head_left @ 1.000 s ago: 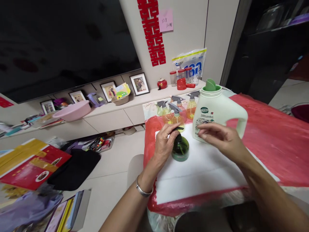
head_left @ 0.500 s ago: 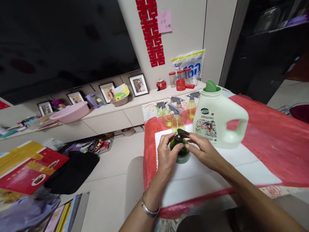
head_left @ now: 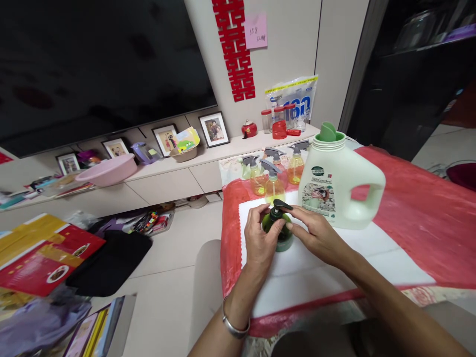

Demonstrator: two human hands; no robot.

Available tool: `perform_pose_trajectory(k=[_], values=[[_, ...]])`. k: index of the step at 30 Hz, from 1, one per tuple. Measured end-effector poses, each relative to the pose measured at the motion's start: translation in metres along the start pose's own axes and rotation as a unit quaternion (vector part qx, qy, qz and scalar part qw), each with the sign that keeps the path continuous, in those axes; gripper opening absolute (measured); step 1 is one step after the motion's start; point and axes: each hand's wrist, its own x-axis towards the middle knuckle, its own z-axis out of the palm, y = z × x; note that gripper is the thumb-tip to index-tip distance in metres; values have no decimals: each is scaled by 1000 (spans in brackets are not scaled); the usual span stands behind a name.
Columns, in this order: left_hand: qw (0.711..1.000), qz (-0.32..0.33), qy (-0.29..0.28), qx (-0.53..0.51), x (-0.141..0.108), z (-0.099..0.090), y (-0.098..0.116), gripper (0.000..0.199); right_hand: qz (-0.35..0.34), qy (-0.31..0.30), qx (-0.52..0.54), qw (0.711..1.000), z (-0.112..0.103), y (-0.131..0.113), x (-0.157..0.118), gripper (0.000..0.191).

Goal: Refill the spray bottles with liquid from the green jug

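White cloth (head_left: 312, 282): right hand (head_left: 322, 239) now on pump bottle (head_left: 284, 241) (earlier apart).

I wear the one camera on my head, and it looks forward and down past my forearms (head_left: 379, 277), with my left hand (head_left: 260, 240) and right hand (head_left: 320, 235) near, just below the middle of the view. Around them it takes in the red-covered table (head_left: 412, 208), the floor (head_left: 163, 297) at lower left and, farther off, the wall (head_left: 293, 39) with the television (head_left: 104, 64), its lower edge aslant.
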Motion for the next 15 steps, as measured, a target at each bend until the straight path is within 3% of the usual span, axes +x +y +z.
perform_pose_trajectory(k=[6, 15], values=[[1000, 16, 9, 16, 3, 4, 5, 24, 7, 12, -30, 999, -1, -1, -2, 45], [996, 62, 19, 57, -2, 6, 7, 21, 73, 26, 73, 994, 3, 10, -4, 53]])
